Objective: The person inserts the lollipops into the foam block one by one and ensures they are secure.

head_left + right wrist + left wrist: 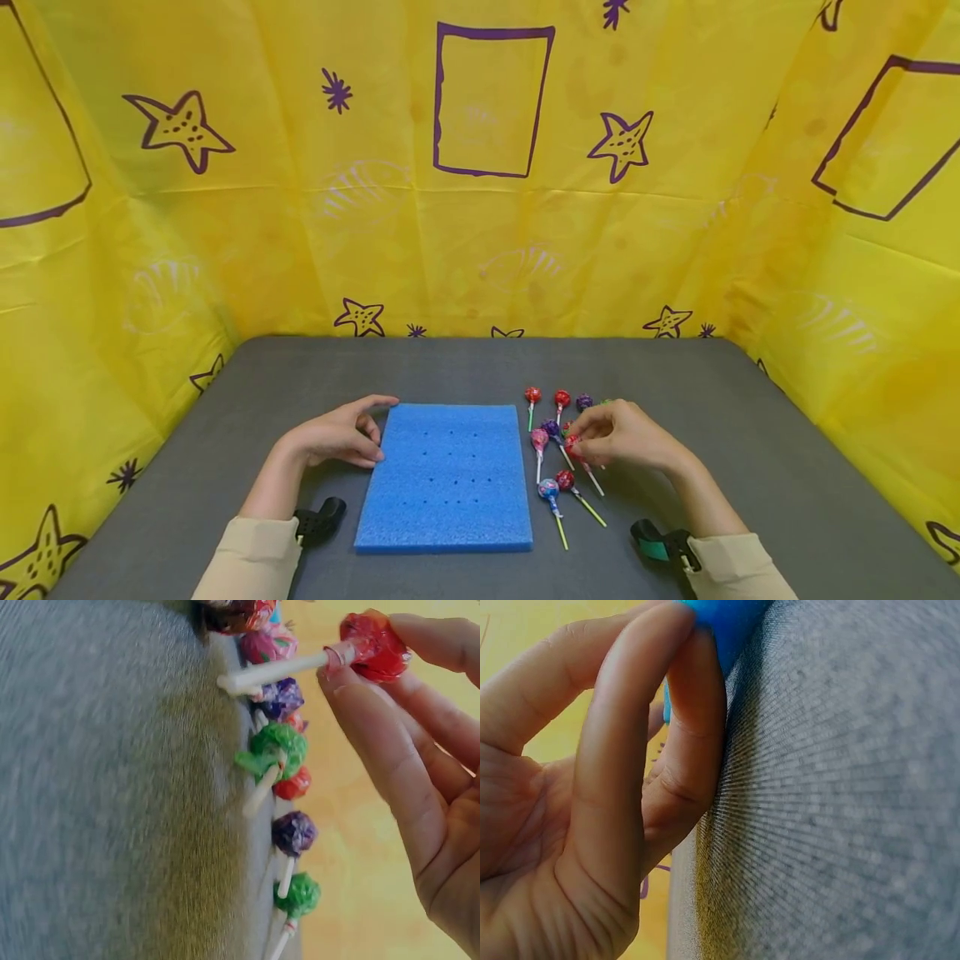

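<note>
Red lollipop (573, 446) is pinched at its wrapped head between the thumb and fingertips of the right hand (626, 433), over the right half of the grey table (420, 367). Its long axis is slanted: in the head view the stick is aimed toward the table's near right corner, and in the right wrist view it is pointed toward the tabletop; whether the surface is touched by the stick's tip cannot be told. A blue foam board (450, 529), pierced by small holes (431, 480), is laid flat, with its longer sides run from near edge toward far edge. Its far left corner and left edge are touched by the left hand (333, 433), the index finger stretched out and the thumb set apart from it. Only a narrow strip of table is left between the board's right edge and the pink lollipop (539, 439), whose stick is pointed to the near edge. Broader stretches are seen toward the table's far and right edges.
</note>
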